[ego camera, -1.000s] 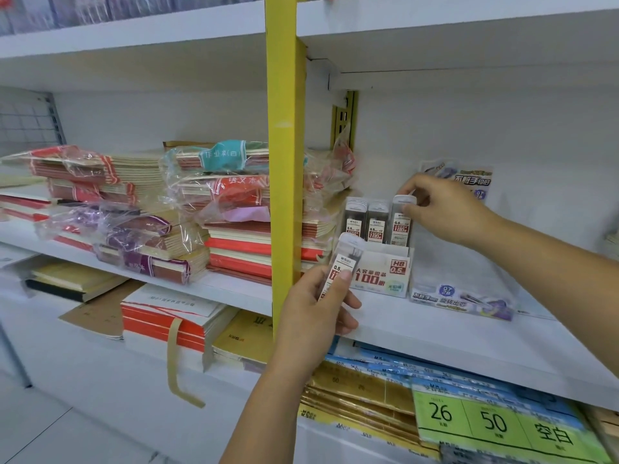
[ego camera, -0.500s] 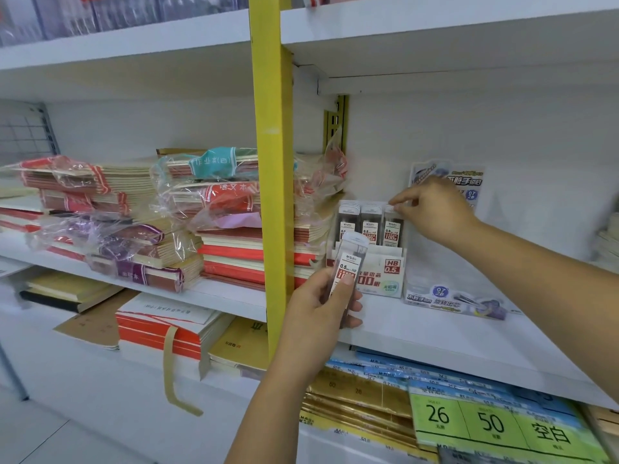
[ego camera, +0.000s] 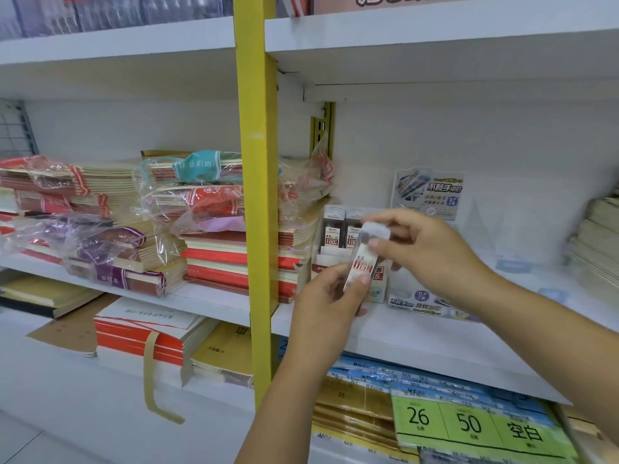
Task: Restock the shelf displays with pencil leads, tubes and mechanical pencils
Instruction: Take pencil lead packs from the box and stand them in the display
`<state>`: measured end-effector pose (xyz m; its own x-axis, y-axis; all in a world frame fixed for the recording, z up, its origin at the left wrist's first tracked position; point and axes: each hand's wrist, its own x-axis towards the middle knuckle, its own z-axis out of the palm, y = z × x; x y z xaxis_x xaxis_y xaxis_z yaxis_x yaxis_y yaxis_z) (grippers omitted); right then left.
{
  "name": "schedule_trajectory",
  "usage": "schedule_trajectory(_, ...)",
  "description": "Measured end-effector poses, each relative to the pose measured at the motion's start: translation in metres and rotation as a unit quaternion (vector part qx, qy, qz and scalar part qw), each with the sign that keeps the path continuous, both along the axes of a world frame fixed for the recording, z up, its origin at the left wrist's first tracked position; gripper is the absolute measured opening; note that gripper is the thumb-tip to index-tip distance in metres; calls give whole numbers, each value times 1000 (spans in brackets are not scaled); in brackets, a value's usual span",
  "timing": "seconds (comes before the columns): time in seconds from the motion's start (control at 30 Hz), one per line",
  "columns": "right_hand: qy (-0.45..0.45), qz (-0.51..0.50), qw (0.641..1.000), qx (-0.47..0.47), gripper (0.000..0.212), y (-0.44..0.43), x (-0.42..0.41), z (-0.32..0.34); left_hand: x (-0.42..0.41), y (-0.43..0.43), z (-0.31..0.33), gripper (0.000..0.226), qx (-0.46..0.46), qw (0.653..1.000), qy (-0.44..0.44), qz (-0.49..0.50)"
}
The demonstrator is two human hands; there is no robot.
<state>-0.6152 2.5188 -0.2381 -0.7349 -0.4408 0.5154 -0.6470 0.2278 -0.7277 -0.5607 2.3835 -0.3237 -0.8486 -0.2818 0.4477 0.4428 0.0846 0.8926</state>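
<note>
A clear pencil lead tube with a white cap and red label is held in front of the middle shelf. My left hand grips its lower end. My right hand pinches its capped top. Behind them a small white display box stands on the white shelf, with two lead tubes upright in it. A flat pack of mechanical pencils lies to the right of the box, and its display card leans on the back wall.
A yellow upright post divides the shelving just left of my hands. Wrapped notebook stacks fill the shelf left of it. More paper stacks sit at the far right. Green and blue paper packs lie on the shelf below.
My right hand left the tubes in the display box and came forward to the tube in my left hand, now pinching its cap. The view shifted slightly closer.
</note>
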Motion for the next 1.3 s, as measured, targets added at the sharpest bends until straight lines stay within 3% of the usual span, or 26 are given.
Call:
schedule_trajectory(0.07,18,-49,996,-69,29,8,-14,15,-7,2,-5,24,-98,990,24,103)
schedule_trajectory(0.13,80,-107,986,-99,28,15,-30,33,-12,3,-9,34,-214,957,56,187)
schedule_trajectory(0.23,175,-137,974,-39,26,14,-50,43,-19,2,-15,51,-338,912,76,220)
schedule_trajectory(0.37,222,-135,960,102,23,2,-67,30,-25,0,-22,57,-421,881,55,207)
schedule_trajectory(0.53,213,-134,955,158,14,-2,-88,19,-26,0,-23,56,-429,876,53,213)
schedule_trajectory(0.67,223,-190,926,238,11,-1,-104,15,-27,0,-24,57,-426,878,55,210)
schedule_trajectory(0.9,194,-217,928,234,17,-3,-111,16,-29,-2,-26,57,-419,883,62,203)
schedule_trajectory(1.1,202,-188,955,109,23,13,-65,15,-20,1,-24,56,-405,889,73,200)
schedule_trajectory(1.2,193,-121,973,25,17,38,-9,1,2,8,-27,40,-360,889,136,247)
schedule_trajectory(1.3,84,-13,996,-28,16,70,47,-35,30,22,-49,29,-372,878,187,239)
